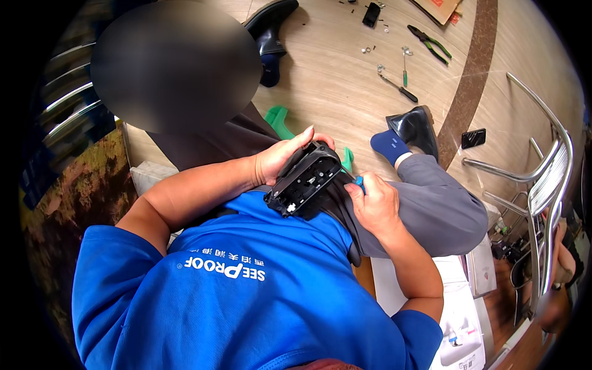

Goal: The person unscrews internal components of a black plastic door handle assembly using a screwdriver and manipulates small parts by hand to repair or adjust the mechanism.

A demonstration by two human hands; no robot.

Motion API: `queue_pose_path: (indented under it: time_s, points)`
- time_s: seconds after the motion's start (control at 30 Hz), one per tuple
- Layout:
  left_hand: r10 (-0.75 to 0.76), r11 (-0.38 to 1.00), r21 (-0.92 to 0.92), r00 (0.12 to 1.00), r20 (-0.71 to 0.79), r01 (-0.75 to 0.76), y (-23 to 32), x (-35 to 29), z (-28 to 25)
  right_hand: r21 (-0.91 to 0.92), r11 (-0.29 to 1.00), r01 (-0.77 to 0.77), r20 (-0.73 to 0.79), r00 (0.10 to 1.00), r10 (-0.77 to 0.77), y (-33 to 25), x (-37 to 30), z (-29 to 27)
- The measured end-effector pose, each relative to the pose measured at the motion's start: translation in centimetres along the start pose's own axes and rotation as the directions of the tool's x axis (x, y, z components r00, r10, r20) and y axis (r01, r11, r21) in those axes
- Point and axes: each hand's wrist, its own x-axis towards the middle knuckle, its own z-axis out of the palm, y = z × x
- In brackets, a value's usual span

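Note:
My left hand [280,161] is closed round the upper end of a black plastic housing [307,180], held above my lap. The housing is hollow on the side that shows, with small light fittings and ribs inside. Closed near its right end is my right hand [377,208], gripping a screwdriver with a blue handle [359,180]. The thin shaft points toward the housing; whether its tip touches cannot be told.
On the floor ahead lie green-handled pliers [430,44], a black-handled screwdriver [399,88], a green-handled screwdriver [405,66], small loose parts and a black phone-like slab [473,139]. A metal chair [546,166] stands at right. A blurred patch hides the upper left.

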Motion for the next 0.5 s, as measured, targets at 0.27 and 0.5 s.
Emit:
queue_pose_path:
  time_s: [0.27,0.5]
  points:
    - [-0.002,0.995,-0.101,1.000,0.012,0.003,-0.8,0.7,-1.3,0.013,0.998,0.069,-0.038,0.997,-0.068,1.5,0.4,1.6]
    - [0.031,0.998,-0.058,1.000,0.006,-0.031,0.4,0.5,-1.2,-0.032,0.997,0.073,-0.055,0.996,-0.074,1.1,1.6,0.9]
